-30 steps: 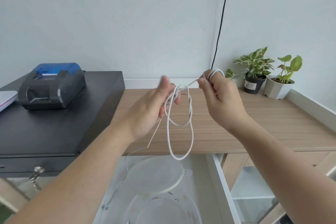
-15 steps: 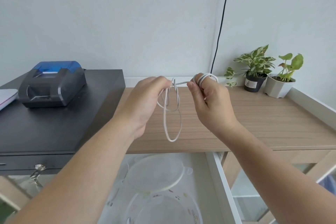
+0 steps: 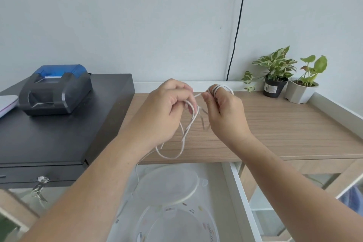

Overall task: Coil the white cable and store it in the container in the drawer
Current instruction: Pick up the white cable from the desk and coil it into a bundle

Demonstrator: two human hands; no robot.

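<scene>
Above the wooden counter [image 3: 275, 124], coiling is mid-step: right hand [image 3: 225, 112] has white cable [image 3: 188, 124] wrapped around its raised fingers [image 3: 215, 89], thumb pinching the strand. Left hand [image 3: 167, 112] is curled, feeding slack. Next: wind the hanging loop, then drop into the open container [image 3: 176, 224] in the drawer [image 3: 233, 182].

Wood-grain matt counter [image 3: 284, 124]; translucent plastic lid [image 3: 167, 184]; smooth white cable [image 3: 188, 125].
</scene>
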